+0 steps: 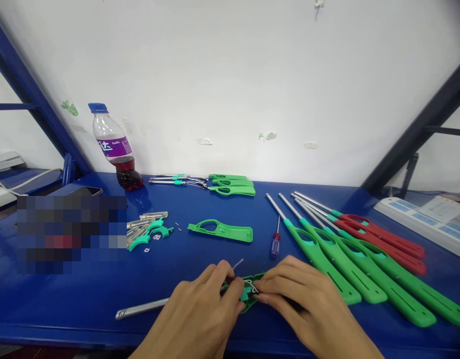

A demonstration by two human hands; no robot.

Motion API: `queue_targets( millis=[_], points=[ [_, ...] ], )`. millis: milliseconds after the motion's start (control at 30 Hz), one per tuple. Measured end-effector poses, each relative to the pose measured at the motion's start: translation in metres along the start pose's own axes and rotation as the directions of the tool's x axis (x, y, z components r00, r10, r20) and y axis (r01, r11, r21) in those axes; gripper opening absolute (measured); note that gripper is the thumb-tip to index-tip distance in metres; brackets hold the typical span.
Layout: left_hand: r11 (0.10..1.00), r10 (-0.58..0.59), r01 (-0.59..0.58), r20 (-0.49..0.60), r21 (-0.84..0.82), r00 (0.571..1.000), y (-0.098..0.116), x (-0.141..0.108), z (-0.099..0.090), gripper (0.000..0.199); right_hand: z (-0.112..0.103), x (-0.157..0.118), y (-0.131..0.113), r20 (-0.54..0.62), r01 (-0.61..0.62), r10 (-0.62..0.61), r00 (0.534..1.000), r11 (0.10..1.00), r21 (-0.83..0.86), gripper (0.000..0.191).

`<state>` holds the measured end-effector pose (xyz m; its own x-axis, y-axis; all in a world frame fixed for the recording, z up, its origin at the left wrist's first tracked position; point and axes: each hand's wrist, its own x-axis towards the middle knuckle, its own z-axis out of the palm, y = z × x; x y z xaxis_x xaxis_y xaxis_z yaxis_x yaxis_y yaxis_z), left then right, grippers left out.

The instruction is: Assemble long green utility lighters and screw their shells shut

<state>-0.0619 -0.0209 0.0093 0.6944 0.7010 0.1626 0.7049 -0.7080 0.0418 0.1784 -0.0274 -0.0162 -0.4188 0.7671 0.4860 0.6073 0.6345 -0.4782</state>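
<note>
A long-necked gas lighter with its green casing (250,305) opened lies low in front of me, its inner parts showing. My left hand (203,304) is closed around the neck end, and the silver tube (143,307) sticks out to the left. Fingers of my right hand (305,294) are pinched at the casing's other end, touching a thin white wire (251,284); the fingertips hide what lies beneath. A teal trigger (245,293) sits between the hands. Beyond them rests a loose green casing half (230,233), hollow side up.
Assembled green lighters (327,249) and red lighters (387,239) lie at right, near a screwdriver (275,244) and a power strip (420,224). Teal triggers (151,234) and clear tanks (154,216) lie left, before a drink bottle (115,149). Opened lighters (230,185) line the wall.
</note>
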Motion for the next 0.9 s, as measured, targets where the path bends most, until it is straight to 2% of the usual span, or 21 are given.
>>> queue_targets(
  millis=[367,533,800,900],
  points=[
    [1.0,-0.028,0.028,0.015,0.001,0.999,-0.001,0.001,-0.001,0.021,-0.001,-0.003,-0.002,0.052,-0.059,0.06,0.997,0.998,-0.034,0.019],
    [0.999,-0.027,0.027,0.007,-0.038,1.0,-0.003,0.0,0.0,0.031,-0.003,-0.002,-0.005,0.047,-0.065,0.068,0.997,0.996,-0.056,0.008],
    [0.995,-0.001,-0.01,-0.104,-0.1,0.995,-0.027,-0.011,-0.014,0.043,-0.003,-0.002,-0.007,-0.047,-0.039,0.033,0.998,0.991,-0.125,0.008],
    [0.992,-0.05,0.045,-0.043,-0.121,0.998,-0.038,-0.02,-0.019,0.032,-0.003,-0.002,-0.008,-0.033,-0.048,0.043,0.999,0.984,-0.17,0.017]
  ],
)
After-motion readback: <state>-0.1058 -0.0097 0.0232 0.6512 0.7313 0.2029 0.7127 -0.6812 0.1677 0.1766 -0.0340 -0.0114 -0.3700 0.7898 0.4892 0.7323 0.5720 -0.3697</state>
